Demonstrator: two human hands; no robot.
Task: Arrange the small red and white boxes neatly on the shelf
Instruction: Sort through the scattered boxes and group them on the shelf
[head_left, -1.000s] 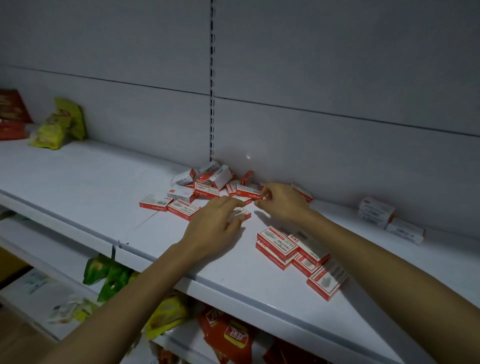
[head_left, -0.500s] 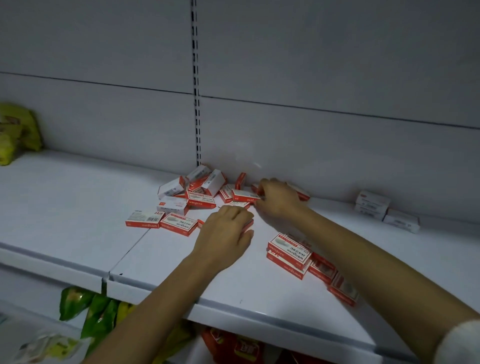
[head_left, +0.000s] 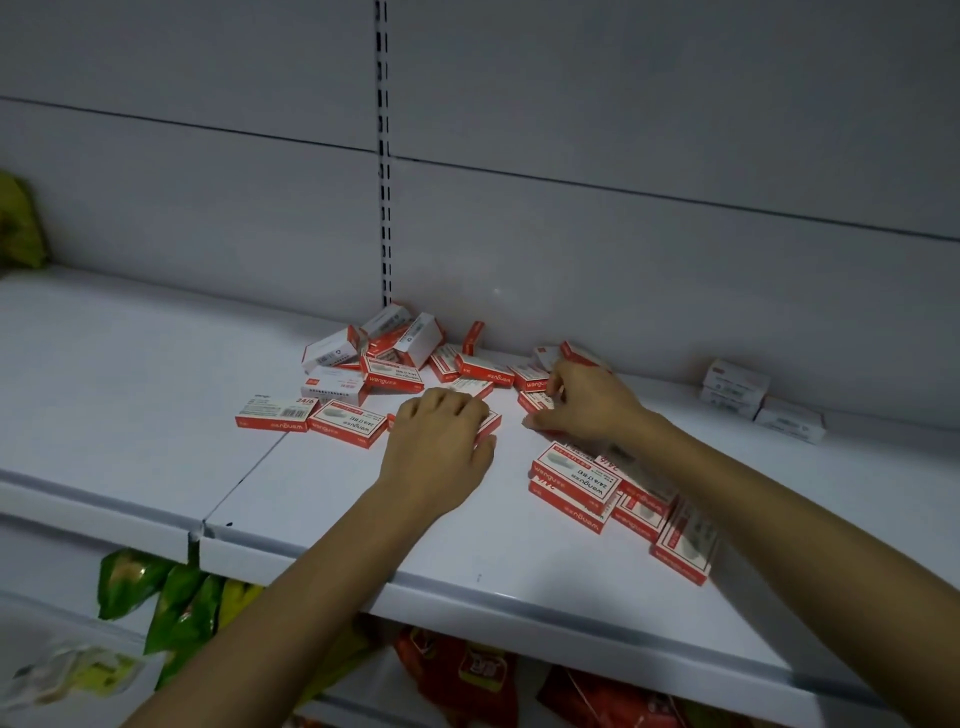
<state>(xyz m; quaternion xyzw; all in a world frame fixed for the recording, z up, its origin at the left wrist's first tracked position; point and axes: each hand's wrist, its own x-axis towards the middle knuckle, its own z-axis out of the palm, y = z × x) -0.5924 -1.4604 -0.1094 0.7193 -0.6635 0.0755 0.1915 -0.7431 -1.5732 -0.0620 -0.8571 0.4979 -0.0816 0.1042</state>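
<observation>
Several small red and white boxes lie in a loose heap (head_left: 395, 353) against the back wall of the white shelf (head_left: 156, 395). Two lie flat side by side at the left (head_left: 311, 418). A neater group (head_left: 576, 475) sits under my right forearm. My left hand (head_left: 441, 441) lies curled over a box (head_left: 491, 418), mostly hiding it. My right hand (head_left: 587, 400) pinches a box (head_left: 535, 400) at the heap's right end.
Three white boxes (head_left: 753, 400) sit at the back right by the wall. A yellow-green packet (head_left: 18, 223) is at the far left. Below the shelf's front edge (head_left: 519, 603) lie green (head_left: 156, 587) and red snack bags (head_left: 467, 670).
The view has swung slightly right and closer. My right hand has drawn back a little from the heap with a box; my left hand stays over its box.
</observation>
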